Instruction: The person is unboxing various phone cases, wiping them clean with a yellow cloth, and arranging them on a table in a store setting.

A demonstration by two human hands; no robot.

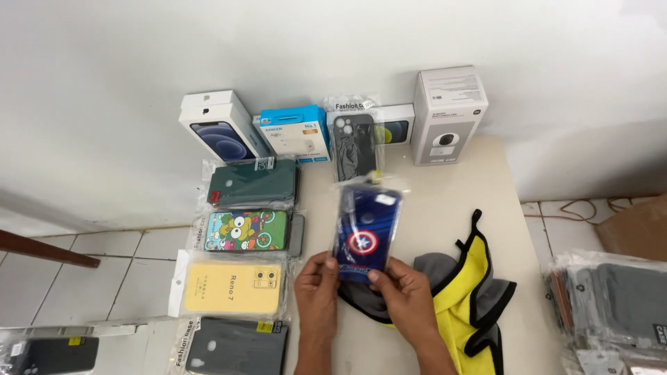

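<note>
Cream table (445, 187) against white wall (139, 62), tiled floor (125, 271) to its left.

Yellow and grey cloth (465, 292) with black edging, crumpled on table, near front edge, just right of the hands.

Tall white box (448, 114) upright at back right of table, touching wall. Left of it along the wall: white phone box (222, 128) leaning, blue and white box (295, 132), dark phone case in clear bag (354, 142) propped before another box.

Column of bagged cases down the table's left edge, back to front: dark green case (253, 182), cartoon case (243, 230), yellow case (233, 286), dark grey case (236, 347). Each flat, neighbours close or overlapping.

Stack of bagged grey cases (611, 298) at right edge of view, well apart from the table's column.

Blue phone case (366, 232) with round star shield print, in clear bag, raised above table centre, upright, tilted slightly right, back facing camera.

Left hand (316, 288) closed around lower left edge of blue phone case, thumb on front. Right hand (410, 292) pinching lower right corner, thumb on front face. Both hands over the cloth's left part.
</note>
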